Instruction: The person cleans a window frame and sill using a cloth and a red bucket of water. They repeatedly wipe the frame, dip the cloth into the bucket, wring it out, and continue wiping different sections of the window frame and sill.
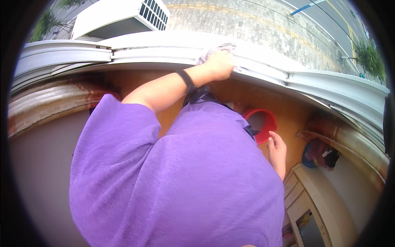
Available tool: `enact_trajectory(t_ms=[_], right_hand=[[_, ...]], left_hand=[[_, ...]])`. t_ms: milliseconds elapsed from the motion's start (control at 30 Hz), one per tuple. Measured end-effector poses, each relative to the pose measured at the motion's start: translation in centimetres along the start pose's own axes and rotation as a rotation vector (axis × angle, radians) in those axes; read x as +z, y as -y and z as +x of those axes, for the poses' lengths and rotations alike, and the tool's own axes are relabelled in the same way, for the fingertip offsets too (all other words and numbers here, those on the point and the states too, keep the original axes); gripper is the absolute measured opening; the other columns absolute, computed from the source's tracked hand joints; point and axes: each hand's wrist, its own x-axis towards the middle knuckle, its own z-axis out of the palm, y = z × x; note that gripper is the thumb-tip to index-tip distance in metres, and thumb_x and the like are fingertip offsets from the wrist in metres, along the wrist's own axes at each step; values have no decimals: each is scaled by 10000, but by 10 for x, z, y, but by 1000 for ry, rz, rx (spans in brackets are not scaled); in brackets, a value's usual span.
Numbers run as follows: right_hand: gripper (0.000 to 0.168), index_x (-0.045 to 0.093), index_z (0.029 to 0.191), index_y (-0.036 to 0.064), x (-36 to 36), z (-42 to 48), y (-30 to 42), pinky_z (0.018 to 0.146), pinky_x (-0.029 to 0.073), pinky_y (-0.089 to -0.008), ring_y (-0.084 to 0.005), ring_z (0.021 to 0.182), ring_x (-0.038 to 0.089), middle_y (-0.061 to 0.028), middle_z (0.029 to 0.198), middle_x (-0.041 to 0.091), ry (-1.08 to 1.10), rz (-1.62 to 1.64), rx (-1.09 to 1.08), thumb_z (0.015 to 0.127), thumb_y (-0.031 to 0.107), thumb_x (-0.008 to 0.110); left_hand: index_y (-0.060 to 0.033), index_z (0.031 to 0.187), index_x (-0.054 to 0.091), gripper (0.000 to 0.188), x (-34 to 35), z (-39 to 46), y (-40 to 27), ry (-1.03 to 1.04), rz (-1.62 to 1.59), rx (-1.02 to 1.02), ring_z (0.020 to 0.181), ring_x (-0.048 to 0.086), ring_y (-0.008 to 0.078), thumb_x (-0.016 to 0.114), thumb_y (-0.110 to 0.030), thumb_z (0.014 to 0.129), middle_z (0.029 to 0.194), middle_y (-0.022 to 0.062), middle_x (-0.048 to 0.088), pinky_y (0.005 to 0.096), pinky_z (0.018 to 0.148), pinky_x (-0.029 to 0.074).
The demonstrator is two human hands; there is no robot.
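My left hand (219, 64), with a black band on its wrist, is at the white window frame (160, 52). It holds a crumpled grey-and-white cloth (228, 47) against the frame's rail; bright glare washes out part of the cloth. Lower down on the right, my right hand (277, 149) hangs beside my body with its fingers a little apart and nothing in it. Nearest to that hand is a red plastic bucket (273, 119), which stands on the wooden floor. My purple shirt hides part of the bucket.
White sliding sashes (336, 88) flank the opening. Outside are a white air-conditioner unit (114, 18) and paving far below (209, 18). Patterned curtains (55, 98) hang at both sides. A light wooden cabinet (321, 191) stands at lower right, near a blue container (308, 156) with cloth items.
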Motion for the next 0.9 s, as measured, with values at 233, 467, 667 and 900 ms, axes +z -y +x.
enact_trajectory(t_ms=[233,467,667,900], right_hand=[[247,591,1110,11,6,20,24,632,446,-253,-104,662,512,-41,735,564,32,0,-100,879,82,538],[248,597,1105,13,7,27,40,638,452,-258,-112,665,525,-50,735,570,16,-19,-180,872,74,538],[243,605,1089,11,15,41,55,622,450,-251,-103,646,525,-46,710,570,12,-32,-253,861,79,556],[146,630,948,14,58,84,124,621,475,-218,-76,638,553,-7,730,585,133,571,-169,873,131,585]], left_hand=[[-74,817,669,179,-72,-24,59,-319,-283,-60,875,560,323,510,-99,739,882,137,598,402,764,458],[11,910,615,154,-141,-61,92,-382,-560,-153,777,566,202,521,-35,798,815,80,581,290,708,446],[-11,855,648,141,-120,-126,141,-236,-389,-335,795,570,243,538,-46,776,804,110,577,305,721,441],[-43,869,671,159,-47,-165,160,-272,-277,-354,717,598,267,582,-132,771,758,144,611,348,680,470]])
